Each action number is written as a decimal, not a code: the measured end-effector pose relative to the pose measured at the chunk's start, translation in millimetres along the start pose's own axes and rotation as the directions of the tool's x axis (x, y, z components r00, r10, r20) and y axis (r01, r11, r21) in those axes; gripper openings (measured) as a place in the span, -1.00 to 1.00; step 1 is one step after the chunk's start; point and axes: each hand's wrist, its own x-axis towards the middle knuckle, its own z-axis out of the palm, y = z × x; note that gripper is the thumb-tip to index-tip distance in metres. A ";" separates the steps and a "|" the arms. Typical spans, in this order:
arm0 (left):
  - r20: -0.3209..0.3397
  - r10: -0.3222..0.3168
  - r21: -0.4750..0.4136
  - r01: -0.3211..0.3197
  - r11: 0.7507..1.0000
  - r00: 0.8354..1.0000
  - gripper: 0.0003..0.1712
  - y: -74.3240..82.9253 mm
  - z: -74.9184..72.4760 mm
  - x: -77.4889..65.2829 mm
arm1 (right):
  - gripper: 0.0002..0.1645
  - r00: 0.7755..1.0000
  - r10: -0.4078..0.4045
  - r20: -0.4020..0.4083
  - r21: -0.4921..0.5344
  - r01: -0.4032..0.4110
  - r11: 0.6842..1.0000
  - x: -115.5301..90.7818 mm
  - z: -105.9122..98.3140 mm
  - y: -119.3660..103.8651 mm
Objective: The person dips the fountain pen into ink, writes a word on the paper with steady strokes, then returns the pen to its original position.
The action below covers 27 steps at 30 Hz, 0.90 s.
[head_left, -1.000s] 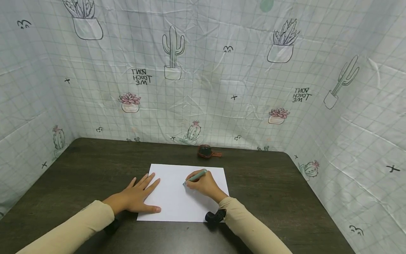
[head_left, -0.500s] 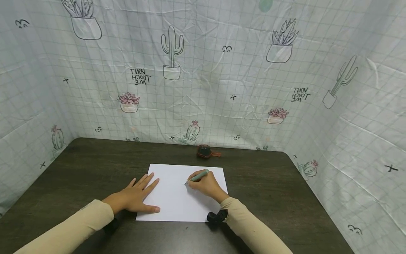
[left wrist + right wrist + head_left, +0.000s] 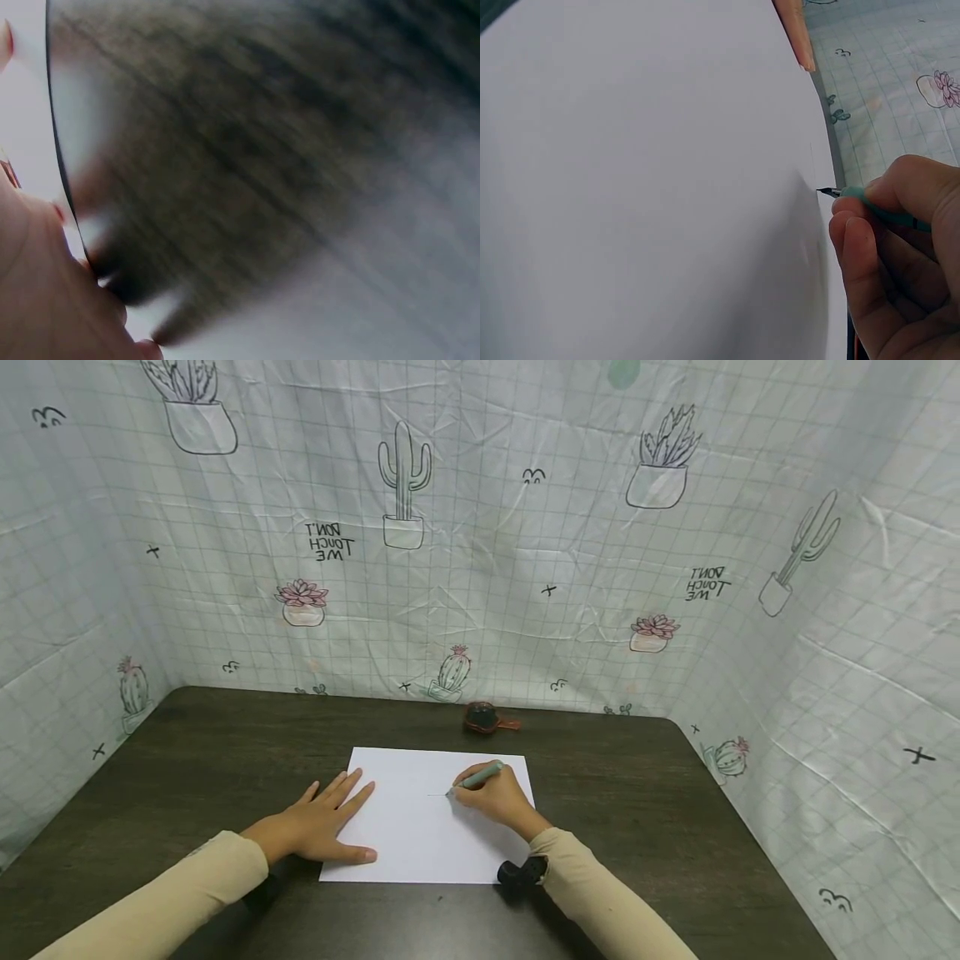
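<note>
A white sheet of paper (image 3: 408,843) lies on the dark table. My left hand (image 3: 318,822) rests with spread fingers on its left edge. My right hand (image 3: 501,797) pinches a teal fountain pen (image 3: 480,774) over the middle of the sheet. In the right wrist view the pen's metal nib (image 3: 827,191) points at the paper, right at its surface. A thin, faint line (image 3: 435,795) runs leftward from the nib in the head view. The left wrist view shows part of my left hand (image 3: 52,285) at the table top.
Behind the paper, near the table's back edge, sits a small reddish item (image 3: 481,717) with a dark middle and a short handle. The dark wooden table (image 3: 615,810) is enclosed by a cactus-print curtain (image 3: 487,560) at the back and sides.
My right hand and the fountain pen have slid a little to the right, and a thin line now shows behind the nib. The left hand stays in place on the paper.
</note>
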 end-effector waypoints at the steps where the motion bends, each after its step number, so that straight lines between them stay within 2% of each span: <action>1: -0.001 0.001 0.000 -0.001 1.000 1.000 0.24 0.1 0.0 0.1 | -0.96 1.000 0.002 -0.004 -0.001 -0.002 1.000 -0.6 -1.0 0.7; 9: -0.007 -0.001 0.009 0.001 1.000 1.000 0.23 0.8 0.9 -0.3 | -0.95 1.000 0.010 -0.022 -0.032 -0.010 0.999 -6.1 -8.5 4.8; 27: -0.007 -0.003 0.001 0.003 1.000 1.000 0.23 -1.3 2.0 1.4 | -0.94 0.999 0.031 -0.037 -0.013 -0.032 0.999 -8.7 -15.3 9.3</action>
